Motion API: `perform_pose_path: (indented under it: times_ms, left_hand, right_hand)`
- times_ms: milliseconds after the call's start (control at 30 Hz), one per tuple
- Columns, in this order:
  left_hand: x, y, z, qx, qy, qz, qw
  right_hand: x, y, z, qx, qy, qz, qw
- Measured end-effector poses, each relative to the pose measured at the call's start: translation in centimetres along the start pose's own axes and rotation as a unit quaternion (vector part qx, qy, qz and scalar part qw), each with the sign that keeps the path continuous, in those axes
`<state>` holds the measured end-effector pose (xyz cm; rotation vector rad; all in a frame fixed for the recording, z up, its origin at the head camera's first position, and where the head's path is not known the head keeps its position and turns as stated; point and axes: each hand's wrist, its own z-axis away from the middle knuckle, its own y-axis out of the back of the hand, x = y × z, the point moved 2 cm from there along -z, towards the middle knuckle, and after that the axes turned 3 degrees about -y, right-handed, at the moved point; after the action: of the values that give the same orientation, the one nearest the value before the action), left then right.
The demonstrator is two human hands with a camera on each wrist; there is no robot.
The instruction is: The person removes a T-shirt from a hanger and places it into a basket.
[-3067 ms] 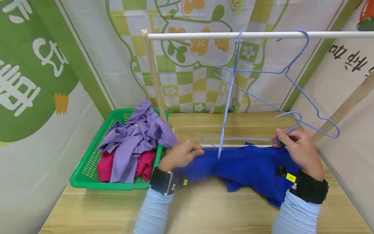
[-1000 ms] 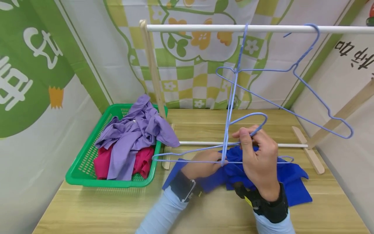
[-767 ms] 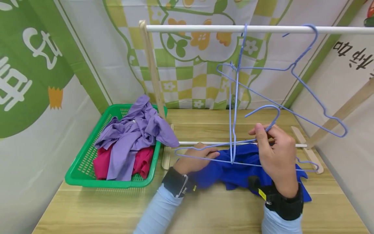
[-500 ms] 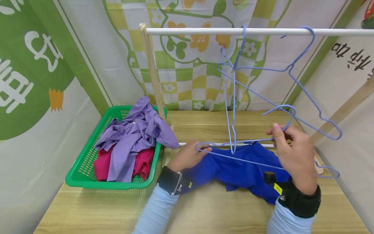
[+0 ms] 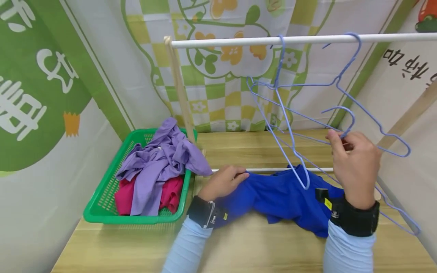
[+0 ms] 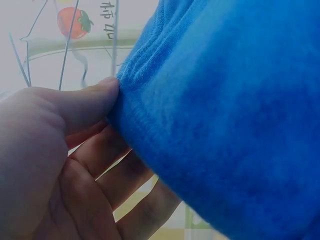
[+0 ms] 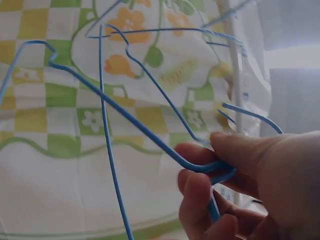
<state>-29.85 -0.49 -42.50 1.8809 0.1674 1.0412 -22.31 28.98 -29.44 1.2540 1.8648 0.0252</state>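
Observation:
A blue garment [image 5: 283,197] lies on the wooden table under the rack. My left hand [image 5: 239,176] pinches its left edge between thumb and fingers; the left wrist view shows the thumb [image 6: 85,102] pressed on the blue garment's hem [image 6: 225,125]. My right hand [image 5: 339,137] is raised above the garment's right side and grips a blue wire hanger [image 5: 341,112] at its neck, just under the hook. In the right wrist view the right hand's fingers [image 7: 200,192] curl round the hanger wire [image 7: 150,135]. The hanger's body slants down to the right, towards the table's edge.
Two more blue wire hangers [image 5: 300,85] hang on the white top rail [image 5: 239,41], close to the held one. A wooden post [image 5: 179,87] and a low white bar [image 5: 266,170] frame the rack. A green basket [image 5: 102,204] at left holds purple and pink clothes.
My right hand has lifted the hanger up and to the right, off the garment. My left hand has moved right and up with the garment's edge, and the cloth is spread wider.

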Motion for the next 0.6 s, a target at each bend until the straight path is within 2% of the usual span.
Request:
perform_pose_path:
  times_ms: [133, 300, 600]
  left_hand:
    - [0.0, 0.0, 0.0, -0.002, -0.002, 0.009, 1.0]
    - [0.1, 0.0, 0.1, -0.003, -0.003, 0.012, 0.9999]
    - [0.2, 0.3, 0.2, 0.002, -0.008, 0.009, 0.9999]
  right_hand:
    - [-1.7, -2.0, -2.4, 0.001, 0.022, -0.034, 0.999]
    - [-4.2, -3.9, -5.5, -0.004, 0.055, -0.037, 0.998]
    - [-7.6, -5.3, -9.5, -0.02, 0.01, -0.016, 1.0]
